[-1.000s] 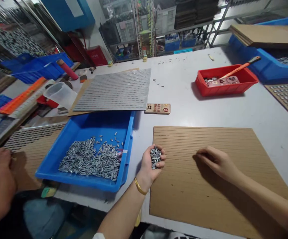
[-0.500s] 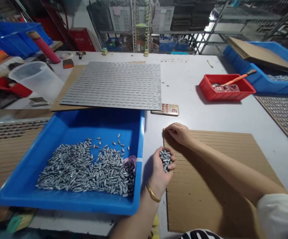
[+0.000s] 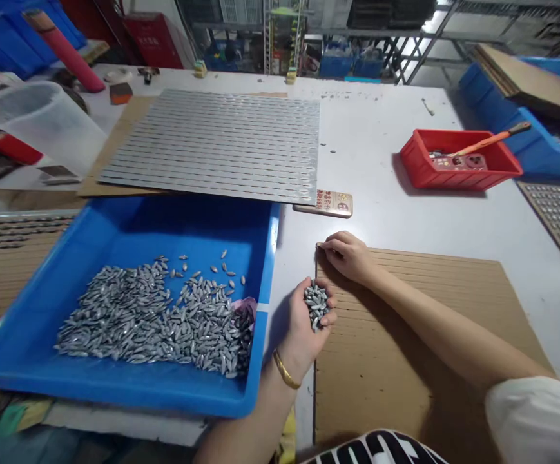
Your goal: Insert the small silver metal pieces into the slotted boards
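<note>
My left hand point(image 3: 301, 325) cups a heap of grey spindle-shaped pieces point(image 3: 316, 304), fingers curled round them, near the bench's point(image 3: 366, 142) front edge. My right hand point(image 3: 346, 256) bends its fingers inward at the far-left corner of the grooved brown board point(image 3: 386, 361) — whether they grip anything, I can't tell. Leftward along that edge sits a blue tray point(image 3: 115, 396) of more pieces.

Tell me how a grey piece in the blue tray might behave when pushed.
A grey piece looks shiny, so it may slide easily. Its narrow, pointed shape suggests it might roll unevenly. Its metallic sheen hints at some heft for its size.
</note>
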Available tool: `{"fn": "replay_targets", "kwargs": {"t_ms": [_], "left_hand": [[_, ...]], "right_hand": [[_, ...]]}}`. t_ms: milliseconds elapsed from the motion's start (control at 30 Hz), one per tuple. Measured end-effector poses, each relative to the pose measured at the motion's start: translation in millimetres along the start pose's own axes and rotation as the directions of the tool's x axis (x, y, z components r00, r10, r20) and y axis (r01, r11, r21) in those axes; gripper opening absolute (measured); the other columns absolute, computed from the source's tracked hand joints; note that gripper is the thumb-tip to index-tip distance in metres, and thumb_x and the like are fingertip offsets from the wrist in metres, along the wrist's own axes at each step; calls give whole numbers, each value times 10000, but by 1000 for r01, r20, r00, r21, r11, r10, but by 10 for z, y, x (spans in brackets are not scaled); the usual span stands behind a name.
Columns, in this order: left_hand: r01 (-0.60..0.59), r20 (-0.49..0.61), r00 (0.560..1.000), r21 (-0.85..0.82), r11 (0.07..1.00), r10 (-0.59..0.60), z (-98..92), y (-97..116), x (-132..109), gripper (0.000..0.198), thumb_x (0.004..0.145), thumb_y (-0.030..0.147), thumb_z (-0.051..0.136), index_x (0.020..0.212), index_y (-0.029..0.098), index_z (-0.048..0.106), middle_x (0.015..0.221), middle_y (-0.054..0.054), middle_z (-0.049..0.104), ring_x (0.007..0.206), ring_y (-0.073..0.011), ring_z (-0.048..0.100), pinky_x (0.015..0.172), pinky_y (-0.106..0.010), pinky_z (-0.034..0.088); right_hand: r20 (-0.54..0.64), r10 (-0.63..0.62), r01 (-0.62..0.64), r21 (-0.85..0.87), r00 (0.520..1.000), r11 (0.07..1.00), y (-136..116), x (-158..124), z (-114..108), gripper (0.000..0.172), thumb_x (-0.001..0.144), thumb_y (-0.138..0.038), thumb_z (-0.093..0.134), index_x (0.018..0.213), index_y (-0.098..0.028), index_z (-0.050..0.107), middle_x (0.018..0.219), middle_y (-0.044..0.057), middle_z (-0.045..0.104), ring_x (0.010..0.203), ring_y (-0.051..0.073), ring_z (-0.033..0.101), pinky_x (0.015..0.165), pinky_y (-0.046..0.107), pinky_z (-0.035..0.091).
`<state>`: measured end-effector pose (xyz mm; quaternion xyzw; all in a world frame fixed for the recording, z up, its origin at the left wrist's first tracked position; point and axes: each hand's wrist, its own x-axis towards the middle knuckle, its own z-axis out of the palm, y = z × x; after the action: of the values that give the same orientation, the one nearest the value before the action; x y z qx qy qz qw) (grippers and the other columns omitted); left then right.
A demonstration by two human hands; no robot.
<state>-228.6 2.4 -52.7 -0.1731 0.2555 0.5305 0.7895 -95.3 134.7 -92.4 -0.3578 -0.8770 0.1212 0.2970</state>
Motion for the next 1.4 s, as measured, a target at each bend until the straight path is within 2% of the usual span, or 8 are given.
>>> {"fn": "replay_targets", "kwargs": {"t_ms": [267,433,500,667,900,1000,1133,1400], "left_hand": [[-21,9,1000,80,997,20,26,1,18,182,826,284,554,899,126,609,763,-51,580,585,-96,534,364,-155,292],[-2,-46,999,171,985,10,52,12,19,174,814,289,555,877,132,595,698,-28,553,526,-84,505,329,-154,233],[-9,-85,996,208,978,28,67,8,25,162,809,298,554,850,144,579,674,-23,551,503,-88,501,318,-158,216],[-70,-140,984,258,964,109,87,-34,51,121,799,289,546,813,169,547,616,-2,538,460,-93,496,306,-160,202],[-86,-142,981,291,953,132,78,-59,43,159,777,309,586,854,171,567,642,5,546,467,-86,493,306,-159,216],[-55,-104,991,292,955,89,59,-39,34,187,777,314,589,876,156,588,684,-10,553,495,-81,495,315,-153,222],[-40,-84,994,285,958,66,39,-18,29,180,773,297,587,864,142,600,704,-12,536,515,-73,486,322,-152,221],[-34,-85,995,266,963,58,38,-21,27,187,775,312,589,849,141,600,705,-18,530,525,-78,481,322,-152,227]], "right_hand": [[27,-8,7,29,1000,1000,30,8,-4,187,868,-153,481,856,-203,661,881,78,638,840,203,565,746,348,496],[135,103,-135,254,985,958,-223,76,-263,241,884,-219,514,1083,-206,648,1034,92,625,932,201,592,795,354,510],[279,103,-208,380,955,901,-353,91,-379,250,876,-256,548,1095,-198,651,1080,94,620,951,197,604,791,340,518],[611,154,-555,547,776,626,-558,-37,-435,206,858,-335,588,950,-170,671,854,45,672,693,145,623,620,287,529],[467,341,-574,726,816,380,-665,-206,-423,204,842,-372,617,889,-173,619,965,62,673,619,107,591,572,276,527],[337,402,-514,690,851,510,-443,-144,-475,188,831,-362,628,898,-186,628,830,35,668,738,154,627,680,313,535],[220,409,-464,385,886,798,-52,-54,-476,184,830,-342,609,920,-199,683,868,57,682,746,176,625,677,326,505],[175,311,-337,144,934,930,39,-25,-298,153,871,-269,537,888,-210,677,849,51,684,757,177,609,671,306,470]]}}
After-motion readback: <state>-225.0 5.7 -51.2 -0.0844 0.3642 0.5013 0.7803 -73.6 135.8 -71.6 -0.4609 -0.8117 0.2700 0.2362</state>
